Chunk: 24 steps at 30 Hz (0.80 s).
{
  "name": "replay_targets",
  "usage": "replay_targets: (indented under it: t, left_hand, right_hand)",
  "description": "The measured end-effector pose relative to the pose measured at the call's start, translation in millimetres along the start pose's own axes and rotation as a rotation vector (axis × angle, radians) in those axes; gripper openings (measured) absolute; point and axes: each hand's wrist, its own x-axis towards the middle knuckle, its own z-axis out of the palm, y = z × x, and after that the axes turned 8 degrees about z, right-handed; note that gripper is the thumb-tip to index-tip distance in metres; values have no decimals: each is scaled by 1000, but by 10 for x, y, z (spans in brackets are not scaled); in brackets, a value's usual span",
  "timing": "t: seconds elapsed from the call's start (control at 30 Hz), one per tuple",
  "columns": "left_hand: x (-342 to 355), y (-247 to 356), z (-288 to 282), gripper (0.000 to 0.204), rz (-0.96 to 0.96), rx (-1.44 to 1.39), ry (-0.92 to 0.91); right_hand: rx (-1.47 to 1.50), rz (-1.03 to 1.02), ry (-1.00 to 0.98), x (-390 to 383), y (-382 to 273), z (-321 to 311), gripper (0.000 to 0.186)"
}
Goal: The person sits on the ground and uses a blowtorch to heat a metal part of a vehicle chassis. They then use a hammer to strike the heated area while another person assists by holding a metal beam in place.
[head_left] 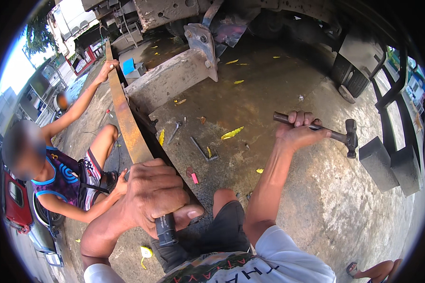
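Note:
My left hand [158, 191] is closed round a short black cylindrical tool [166, 232] at the near end of a long rusty steel beam [124, 121]; what lies under my fingers is hidden. My right hand [298, 129] grips a ball-peen hammer [350, 137] by its handle, held out over the concrete. Left of the beam a co-worker [63, 174] crouches, one hand [107, 68] on the beam's far part and the other beside my left hand. Beyond the beam, a dirty steel member [167, 80] with a bolted plate joins the vehicle underside [165, 12].
Loose metal tools [200, 148], leaves [231, 133] and a pink block [194, 178] lie on the concrete. A tape measure [146, 252] is near my legs. Dark angular metal parts [401, 170] stand at right. A car [16, 203] is at left. Another person's leg [378, 271] shows bottom right.

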Motion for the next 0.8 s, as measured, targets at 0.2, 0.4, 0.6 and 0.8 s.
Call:
replay_targets:
  t: [0.2, 0.4, 0.6, 0.8]
  left_hand:
    - [9, -39, 38, 30, 6, 23, 1]
    - [-2, 3, -11, 30, -46, 39, 2]
    - [14, 14, -8, 30, -19, 12, 0]
    - [13, -26, 27, 31, -27, 22, -4]
  right_hand:
    - [-32, 820, -60, -343, 865, 88, 49]
    - [-281, 673, -41, -178, 184, -461, 43]
    - [-135, 43, -21, -87, 42, -46, 46]
    - [-318, 900, -254, -509, 1130, 361, 46]
